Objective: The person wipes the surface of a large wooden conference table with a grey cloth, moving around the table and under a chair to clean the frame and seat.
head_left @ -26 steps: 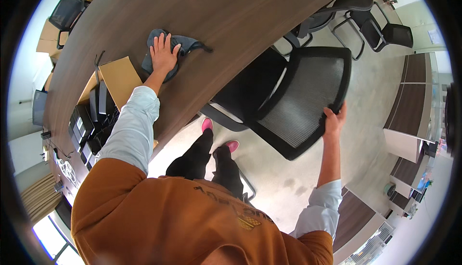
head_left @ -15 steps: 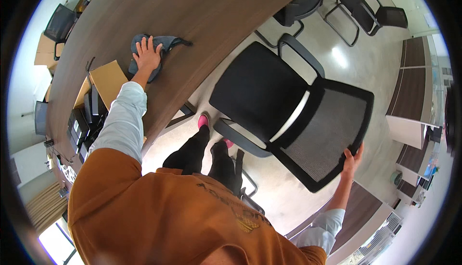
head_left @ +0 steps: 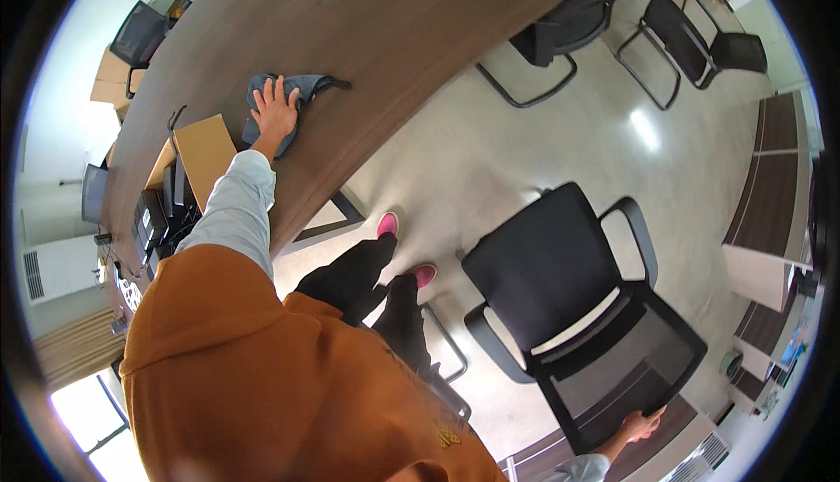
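While the left hand (head_left: 275, 113) lies flat, fingers spread wide, on the grey cloth (head_left: 282, 97) atop the table (head_left: 420, 18) beside the cardboard box (head_left: 204, 157), even pressure would keep that cloth from bunching. Far from the box, the right hand (head_left: 641, 427) has its fingers curled around the black office chair (head_left: 577, 307) backrest's top edge; a firm grip there should steady it.

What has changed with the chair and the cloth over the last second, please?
The right hand has pulled the black chair back from the table, keeping its grip on the backrest. The left hand stays flat on the grey cloth.
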The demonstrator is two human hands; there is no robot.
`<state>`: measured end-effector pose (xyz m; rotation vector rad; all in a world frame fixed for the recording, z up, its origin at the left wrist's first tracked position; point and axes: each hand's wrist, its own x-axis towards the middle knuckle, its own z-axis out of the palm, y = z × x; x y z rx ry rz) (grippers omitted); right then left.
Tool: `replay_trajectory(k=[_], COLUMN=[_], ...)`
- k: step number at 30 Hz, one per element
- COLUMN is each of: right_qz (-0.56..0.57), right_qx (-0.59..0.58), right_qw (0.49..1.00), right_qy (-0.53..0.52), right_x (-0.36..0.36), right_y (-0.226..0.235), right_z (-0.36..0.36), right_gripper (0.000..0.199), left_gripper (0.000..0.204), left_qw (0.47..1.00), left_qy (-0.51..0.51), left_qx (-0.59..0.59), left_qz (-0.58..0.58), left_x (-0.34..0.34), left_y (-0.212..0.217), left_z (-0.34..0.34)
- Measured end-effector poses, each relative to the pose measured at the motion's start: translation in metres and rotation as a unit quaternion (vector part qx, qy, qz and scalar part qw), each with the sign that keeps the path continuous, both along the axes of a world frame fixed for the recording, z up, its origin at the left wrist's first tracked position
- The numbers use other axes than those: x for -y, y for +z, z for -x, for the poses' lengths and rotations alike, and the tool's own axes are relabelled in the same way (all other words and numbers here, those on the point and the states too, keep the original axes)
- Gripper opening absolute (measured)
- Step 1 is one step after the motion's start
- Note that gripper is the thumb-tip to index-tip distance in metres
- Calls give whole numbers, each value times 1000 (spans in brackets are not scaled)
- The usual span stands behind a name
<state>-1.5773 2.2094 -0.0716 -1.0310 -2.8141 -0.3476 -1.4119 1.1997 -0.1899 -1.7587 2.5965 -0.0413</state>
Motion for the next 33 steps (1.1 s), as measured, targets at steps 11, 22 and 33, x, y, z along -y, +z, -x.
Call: replay_trajectory(k=[11, 22, 33], right_qz=[290, 405, 423], right_qx=[15, 124, 163], right_qw=[879, 644, 542], right_qy=[378, 637, 707], right_x=[298, 673, 725], right_y=[-87, -37, -33], right_z=[-1, 150, 180], right_gripper=[62, 48, 31], left_gripper=[59, 50, 57], left_qw=[997, 847, 988], left_qy=[-43, -464, 96], left_qx=[-42, -241, -84], left_qz=[49, -99, 81], left_x=[81, -19, 224], left_y=[-4, 3, 2], left_z=[124, 269, 16])
